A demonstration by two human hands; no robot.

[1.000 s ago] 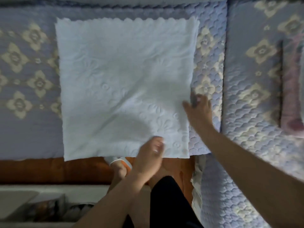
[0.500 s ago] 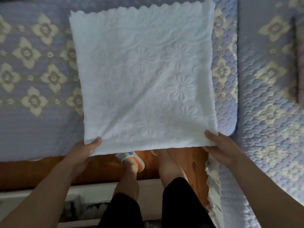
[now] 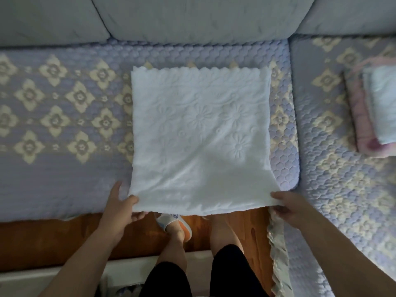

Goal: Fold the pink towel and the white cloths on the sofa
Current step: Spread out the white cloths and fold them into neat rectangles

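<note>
A white embossed cloth [image 3: 199,136] with a scalloped far edge lies spread on the sofa seat [image 3: 53,179]. Its near edge is lifted off the seat and hangs over the sofa's front. My left hand [image 3: 120,206] pinches the near left corner. My right hand [image 3: 289,205] pinches the near right corner. At the far right, a folded pink towel [image 3: 360,116] lies on the neighbouring seat with a folded white cloth [image 3: 383,103] stacked on top of it.
Grey back cushions [image 3: 192,18] line the back of the sofa. The seat cover is lilac with cream flower motifs. My legs and a slipper [image 3: 173,221] stand on the wooden floor [image 3: 53,239] by the sofa's front edge. A frilled cover edge [image 3: 278,254] hangs at right.
Both hands went from the cloth's right side to its near corners and took hold of them. The near edge has risen off the seat. The view has tilted up.
</note>
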